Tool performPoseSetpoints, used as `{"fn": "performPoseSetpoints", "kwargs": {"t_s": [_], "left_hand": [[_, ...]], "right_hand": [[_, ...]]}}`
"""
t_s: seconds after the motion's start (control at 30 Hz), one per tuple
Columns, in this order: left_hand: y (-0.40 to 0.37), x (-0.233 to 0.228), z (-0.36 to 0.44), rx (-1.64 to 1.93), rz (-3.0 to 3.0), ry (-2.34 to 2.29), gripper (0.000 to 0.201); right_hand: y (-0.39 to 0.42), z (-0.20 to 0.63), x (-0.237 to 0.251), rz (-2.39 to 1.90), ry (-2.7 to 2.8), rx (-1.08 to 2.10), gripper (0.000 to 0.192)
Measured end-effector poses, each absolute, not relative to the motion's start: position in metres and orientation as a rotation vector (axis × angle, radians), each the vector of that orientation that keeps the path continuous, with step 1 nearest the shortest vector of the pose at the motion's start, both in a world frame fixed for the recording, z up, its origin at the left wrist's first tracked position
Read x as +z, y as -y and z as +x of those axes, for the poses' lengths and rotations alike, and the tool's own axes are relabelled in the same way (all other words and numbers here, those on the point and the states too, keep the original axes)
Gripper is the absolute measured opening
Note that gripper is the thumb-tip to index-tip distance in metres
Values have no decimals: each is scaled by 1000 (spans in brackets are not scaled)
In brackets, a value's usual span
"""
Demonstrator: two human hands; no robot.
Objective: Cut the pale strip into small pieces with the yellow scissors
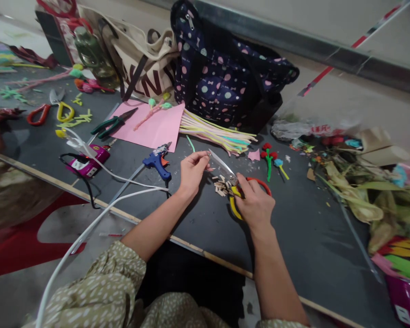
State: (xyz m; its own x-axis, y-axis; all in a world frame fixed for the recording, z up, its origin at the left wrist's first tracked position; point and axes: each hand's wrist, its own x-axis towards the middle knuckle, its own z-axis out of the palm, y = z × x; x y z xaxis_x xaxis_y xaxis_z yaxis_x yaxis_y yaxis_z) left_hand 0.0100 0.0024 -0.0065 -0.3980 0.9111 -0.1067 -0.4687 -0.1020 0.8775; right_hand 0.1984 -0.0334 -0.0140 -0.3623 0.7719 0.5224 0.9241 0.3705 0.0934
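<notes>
My right hand (256,200) grips scissors (222,165) with one red and one yellow handle, their blades pointing up and left. Close to the blade tips, my left hand (194,172) is closed in a pinch; what sits between its fingertips is too small to name. A thin green strip (190,143) lies just beyond those fingers, and I cannot tell whether it touches them. Below the blades is a small pile of short brown and tan cut pieces (221,187). Left of my left hand, a blue glue gun (157,163) rests on the dark table.
A pink sheet (164,130) carries green-handled pliers (111,125) and a pink fuzzy stem. Pipe cleaners (215,130) lie before a dotted navy bag (225,77). White cable (123,198) crosses at left near a purple power strip (89,161). Dried husks (358,196) heap at right.
</notes>
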Motion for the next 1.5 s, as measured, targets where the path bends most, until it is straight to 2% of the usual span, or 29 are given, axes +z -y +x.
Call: {"fn": "performPoseSetpoints", "kwargs": {"t_s": [0.23, 0.47, 0.7, 1.3, 1.5], "left_hand": [[-3, -5, 10, 1683, 546, -1094, 18], [-3, -4, 7, 1607, 504, -968, 20], [-5, -4, 2, 1529, 384, -801, 25], [-4, -6, 4, 1525, 360, -761, 22], [-4, -6, 3, 1509, 409, -802, 23]], "right_hand": [[34, 198, -17, -1474, 2255, -495, 37], [30, 204, -19, -1439, 2132, -9, 41], [30, 203, -18, -1467, 2217, -204, 41], [32, 200, -20, -1446, 2206, -347, 36], [31, 200, -18, -1450, 2121, -98, 36]]}}
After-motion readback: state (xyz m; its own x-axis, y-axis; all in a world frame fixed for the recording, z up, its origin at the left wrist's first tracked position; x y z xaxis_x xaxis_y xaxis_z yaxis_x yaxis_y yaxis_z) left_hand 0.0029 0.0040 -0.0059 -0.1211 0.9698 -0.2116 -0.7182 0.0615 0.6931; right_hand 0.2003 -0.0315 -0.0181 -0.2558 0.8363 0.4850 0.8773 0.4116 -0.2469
